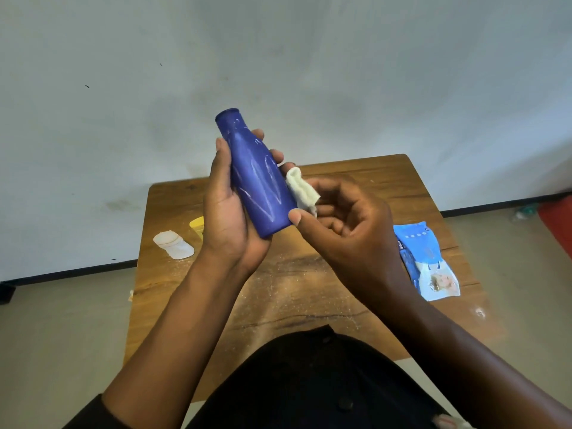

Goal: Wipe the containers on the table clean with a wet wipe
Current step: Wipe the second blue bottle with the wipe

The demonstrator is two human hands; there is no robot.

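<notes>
Ideally, with the left hand (227,209) gripping the bottle (258,178), the right hand (346,221), pinching the wipe (301,188), should follow the white streaks firmly.

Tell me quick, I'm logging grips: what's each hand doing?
Left hand: grips the bottle.
Right hand: pinches the wipe against it.

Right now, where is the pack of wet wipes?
In the head view the wet wipes pack lies flat on the wooden table near its right edge, just right of the right hand, which pinches the white wipe.
</notes>
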